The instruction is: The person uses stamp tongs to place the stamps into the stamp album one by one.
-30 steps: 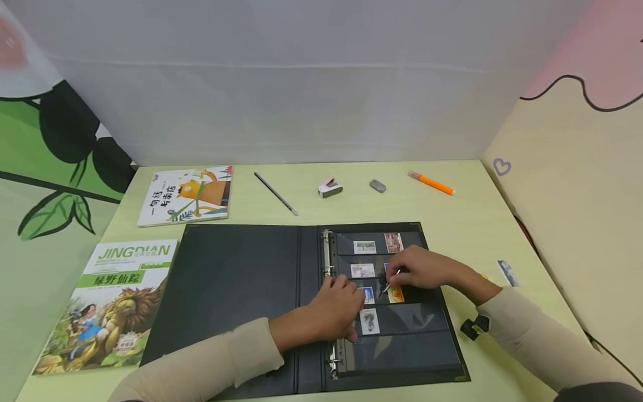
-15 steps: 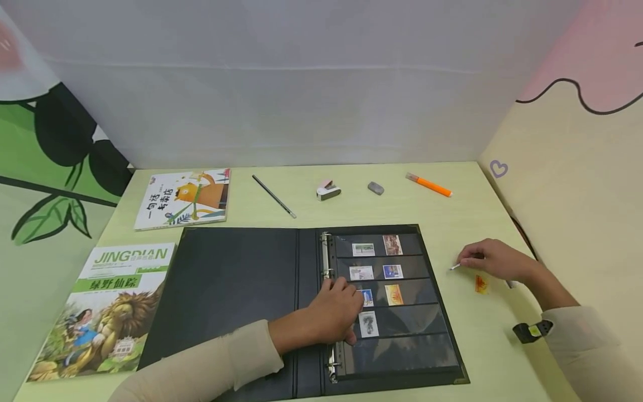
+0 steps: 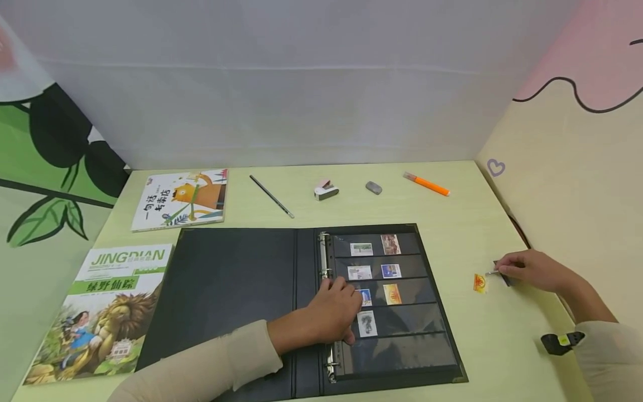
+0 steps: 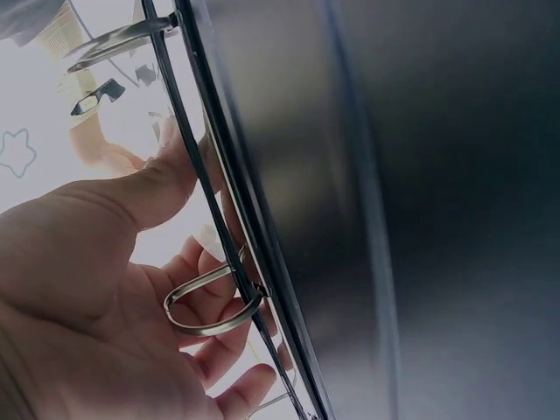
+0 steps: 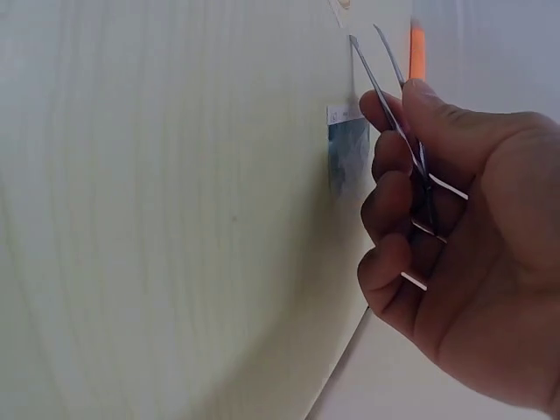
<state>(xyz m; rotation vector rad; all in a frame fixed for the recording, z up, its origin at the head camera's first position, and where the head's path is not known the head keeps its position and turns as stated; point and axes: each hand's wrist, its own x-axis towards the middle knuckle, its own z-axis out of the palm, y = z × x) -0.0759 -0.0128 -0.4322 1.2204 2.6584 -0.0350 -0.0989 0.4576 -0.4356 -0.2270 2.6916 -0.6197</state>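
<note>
My right hand [image 3: 532,271] pinches metal tweezers [image 5: 376,84] between thumb and fingers over the right part of the table. Their two tips stand apart with nothing between them. Just left of the tips lies an orange-yellow stamp [image 3: 479,283]. A grey-blue stamp [image 5: 348,153] with a white edge lies under the hand, partly covered in the head view. My left hand [image 3: 335,312] rests on the inner edge of the stamp page [image 3: 397,354], by the binder rings, fingers relaxed. The black album [image 3: 241,279] lies open; its right page holds several stamps in clear strips.
Two books stand out at left: a white picture book [image 3: 183,200] and a green-titled one [image 3: 100,312]. Along the back lie a pencil [image 3: 271,196], a small stapler [image 3: 326,191], a grey eraser [image 3: 374,187] and an orange marker [image 3: 427,184]. A wall borders the table's right edge.
My right hand has moved right with the tweezers, from the page's third strip to the loose stamps on the table. An orange stamp now shows uncovered in that strip. My left hand stays put.
</note>
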